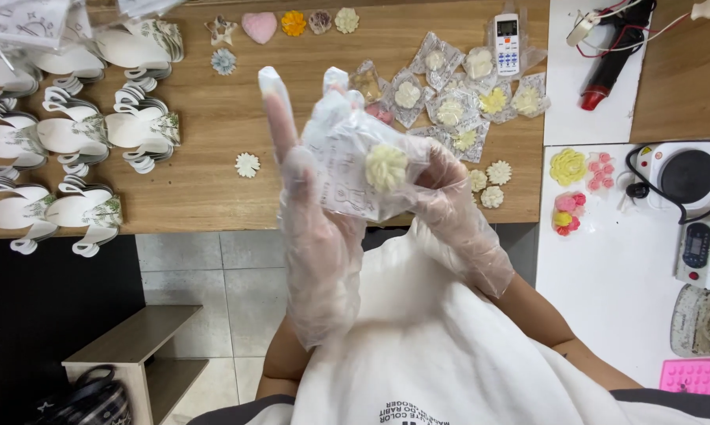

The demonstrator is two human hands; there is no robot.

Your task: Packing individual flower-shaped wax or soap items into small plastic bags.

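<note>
Both hands wear loose clear plastic gloves and meet above the near edge of the wooden desk [213, 149], holding a small clear plastic bag with printed line drawings [341, 169] that contains a pale yellow flower-shaped moulded piece [386, 167]. The left hand [312, 212] supports the bag from behind, its forefinger pointing straight up and apart from the others, probably to keep the bag's mouth free. The right hand [449, 201] has its fingers closed on the bag's right side, pinching the film around the flower so it sits flat and centred. Further back on the desk lies a cluster of already bagged flower pieces [457, 98], with loose unbagged ones [493, 182] near the right edge. Folded white paper tags with green leaf print [79, 134] are ranged along the left edge, within easy reach.
</note>
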